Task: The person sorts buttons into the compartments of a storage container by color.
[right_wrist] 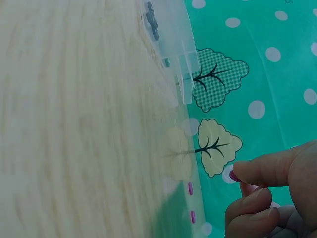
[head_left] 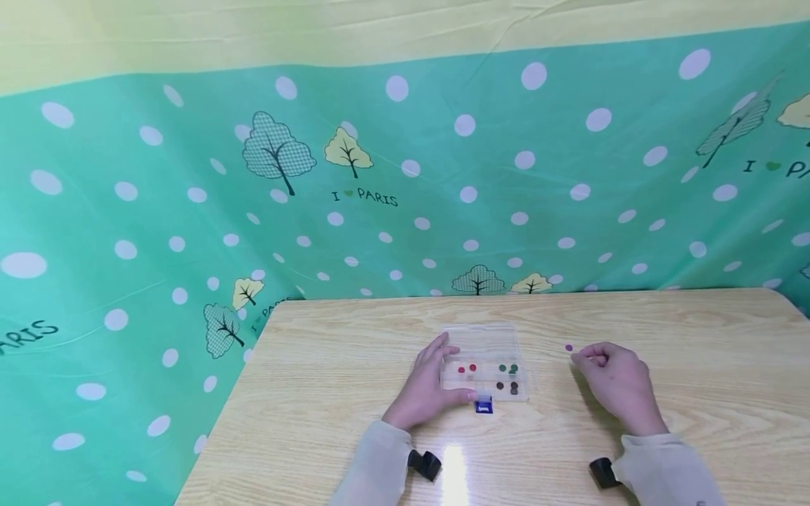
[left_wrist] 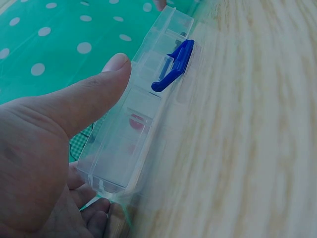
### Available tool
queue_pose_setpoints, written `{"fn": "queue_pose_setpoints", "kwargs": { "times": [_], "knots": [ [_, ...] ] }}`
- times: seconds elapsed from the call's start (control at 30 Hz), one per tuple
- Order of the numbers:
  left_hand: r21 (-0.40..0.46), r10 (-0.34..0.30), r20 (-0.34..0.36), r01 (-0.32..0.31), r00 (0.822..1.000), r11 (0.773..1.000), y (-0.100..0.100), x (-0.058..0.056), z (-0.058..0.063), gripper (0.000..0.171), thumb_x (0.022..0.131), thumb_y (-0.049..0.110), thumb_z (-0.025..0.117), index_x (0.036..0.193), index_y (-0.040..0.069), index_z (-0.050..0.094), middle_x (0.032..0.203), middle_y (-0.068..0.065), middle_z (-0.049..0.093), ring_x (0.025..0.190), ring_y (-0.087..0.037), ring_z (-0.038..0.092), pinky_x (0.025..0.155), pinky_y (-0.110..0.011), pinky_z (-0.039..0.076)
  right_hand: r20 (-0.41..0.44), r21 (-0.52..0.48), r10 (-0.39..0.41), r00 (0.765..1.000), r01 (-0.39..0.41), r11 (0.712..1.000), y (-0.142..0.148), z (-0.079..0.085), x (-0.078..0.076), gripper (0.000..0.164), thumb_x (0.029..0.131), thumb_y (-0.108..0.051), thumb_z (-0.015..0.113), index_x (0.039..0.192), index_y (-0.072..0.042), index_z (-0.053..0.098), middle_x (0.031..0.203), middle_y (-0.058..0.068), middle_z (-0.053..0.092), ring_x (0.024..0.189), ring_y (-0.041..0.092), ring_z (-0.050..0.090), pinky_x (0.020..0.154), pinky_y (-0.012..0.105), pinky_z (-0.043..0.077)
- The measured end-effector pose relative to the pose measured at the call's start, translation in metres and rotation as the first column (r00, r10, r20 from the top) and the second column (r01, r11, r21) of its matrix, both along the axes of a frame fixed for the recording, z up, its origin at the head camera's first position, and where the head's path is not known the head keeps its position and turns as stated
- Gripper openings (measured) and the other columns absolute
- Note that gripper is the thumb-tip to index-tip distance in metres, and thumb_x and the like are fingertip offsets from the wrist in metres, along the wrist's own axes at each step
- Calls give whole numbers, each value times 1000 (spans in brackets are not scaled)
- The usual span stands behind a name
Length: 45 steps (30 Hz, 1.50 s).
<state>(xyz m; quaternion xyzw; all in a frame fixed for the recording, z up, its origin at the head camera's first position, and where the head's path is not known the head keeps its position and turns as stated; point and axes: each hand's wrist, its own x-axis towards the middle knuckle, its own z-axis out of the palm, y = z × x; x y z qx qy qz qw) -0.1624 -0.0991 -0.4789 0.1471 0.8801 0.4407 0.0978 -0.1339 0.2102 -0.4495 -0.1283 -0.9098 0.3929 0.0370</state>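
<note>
A clear plastic compartment box [head_left: 470, 397] lies on the table with a blue latch [head_left: 484, 405] at its front. Inside sit red discs [head_left: 472, 367] on the left, with green discs [head_left: 513, 368] and dark discs [head_left: 500, 386] on the right. My left hand [head_left: 425, 391] grips the box's left end, thumb along the front, fingers reaching round the far side. To the right of the box, my right hand [head_left: 619, 383] pinches a small purple disc [right_wrist: 234, 176] between thumb and finger, just above the table. Beyond those fingertips lies another purple disc [head_left: 569, 347].
The right wrist view shows two purple discs [right_wrist: 190, 189] on the table near the right hand. Behind the wooden table [head_left: 329, 365] hangs a green dotted cloth [head_left: 443, 176]. Black straps with camera mounts [head_left: 425, 465] sit at both wrists.
</note>
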Motion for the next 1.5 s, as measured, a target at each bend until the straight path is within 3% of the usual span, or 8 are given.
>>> {"fn": "queue_pose_setpoints", "kwargs": {
  "times": [0.3, 0.7, 1.0, 1.23, 1.5],
  "knots": [
    [-8, -1, 3, 1, 1000, 1000, 0, 0, 1, 88, 71, 49, 87, 145, 17, 50, 167, 6, 16, 152, -26, 16, 118, -57, 25, -43, -4, 22, 999, -22, 1000, -13, 7, 2, 27, 98, -23, 63, 101, 3, 68, 81, 7, 59, 66, 19, 49, 50, 26, 39],
    [-20, -1, -3, 1, 1000, 1000, 1, 0, 3, 88, 72, 47, 87, 146, 16, 49, 167, 5, 16, 152, -27, 16, 118, -57, 26, -38, -3, 66, 997, -67, 998, -34, 18, -1, 23, 96, -20, 63, 100, 1, 68, 80, 7, 57, 63, 19, 48, 51, 28, 40],
    [-18, 1, -2, -1, 1000, 1000, 0, 1, 4, 88, 72, 46, 87, 145, 16, 50, 168, 4, 16, 152, -28, 15, 118, -57, 26, -36, -2, 99, 994, -99, 995, -49, 18, -2, 20, 95, -18, 65, 99, 1, 68, 76, 6, 56, 64, 19, 48, 54, 27, 39],
    [-22, 3, 0, -3, 1000, 1000, 1, 1, 3, 88, 72, 47, 87, 146, 17, 49, 168, 5, 16, 152, -27, 15, 118, -58, 26, -28, -13, 133, 991, -134, 991, -65, 18, 0, 19, 94, -16, 67, 101, 2, 68, 73, 4, 54, 60, 18, 46, 58, 33, 41],
    [-16, 2, -3, -2, 1000, 1000, 1, 2, 4, 88, 72, 47, 87, 146, 16, 49, 167, 4, 17, 152, -28, 15, 118, -60, 24, -6, -44, 127, 992, -127, 991, -81, 19, 1, 15, 93, -15, 68, 98, -2, 68, 71, 3, 54, 58, 17, 46, 48, 25, 37]
  ]
}}
